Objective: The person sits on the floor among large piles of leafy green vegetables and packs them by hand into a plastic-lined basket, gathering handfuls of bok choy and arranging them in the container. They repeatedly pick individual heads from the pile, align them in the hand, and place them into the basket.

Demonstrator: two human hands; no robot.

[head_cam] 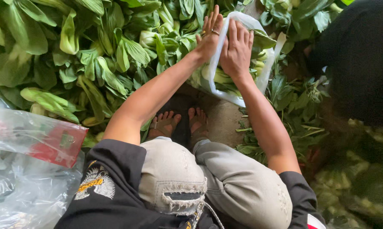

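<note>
Here, one clear plastic bag (242, 55), partly filled with pale-stemmed leafy greens, held upright on the ground just beyond the two sandalled feet (180, 123), between the large greens pile (85, 51) and a smaller leaf heap (297, 106). Left hand (209, 34) flat against the bag's near-left edge, fingers extended and together, rings visible; right hand (237, 48) laid on the bag mouth just beside it, fingers spread, palm down. Hands close together, almost touching — neither closed into a fist; true pinch on the film cannot be told from this view.

For a clean handling step, judged from the picture: keep the bag mouth stretched wide with the left hand, press the contents down evenly with the right palm, avoid crushing the stems, avoid tearing the thin film.

Count: bags in hand — one; hands at work — two; loose clear bags (26, 186) at lower left — several, number not separable; red-printed packet (55, 144) — one; greens — too many to count. Dark-clothed figure (361, 55) at upper right, hands not visible.
</note>
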